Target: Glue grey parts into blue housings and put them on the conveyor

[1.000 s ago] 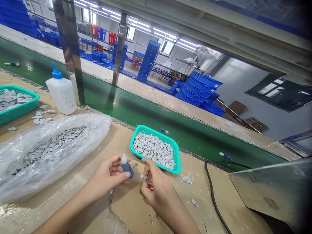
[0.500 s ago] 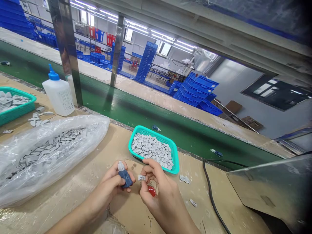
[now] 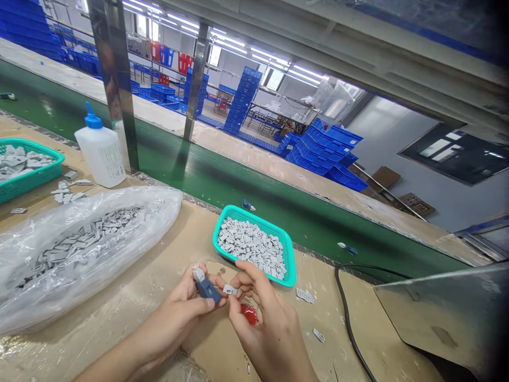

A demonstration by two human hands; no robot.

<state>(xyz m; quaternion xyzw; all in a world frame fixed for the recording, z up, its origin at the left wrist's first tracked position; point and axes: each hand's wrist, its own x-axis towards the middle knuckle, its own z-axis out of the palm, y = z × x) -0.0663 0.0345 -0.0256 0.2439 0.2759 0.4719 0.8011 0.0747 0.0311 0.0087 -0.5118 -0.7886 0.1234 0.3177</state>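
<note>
Your left hand (image 3: 175, 313) closes around a blue plastic part with a white tip (image 3: 205, 289), while your right hand (image 3: 270, 323) pinches a small grey clip (image 3: 229, 289) just beside that part's end. A red blob (image 3: 249, 314) sits by your right palm, and a teal basket (image 3: 254, 245) of grey clips stands just beyond your fingers
</note>
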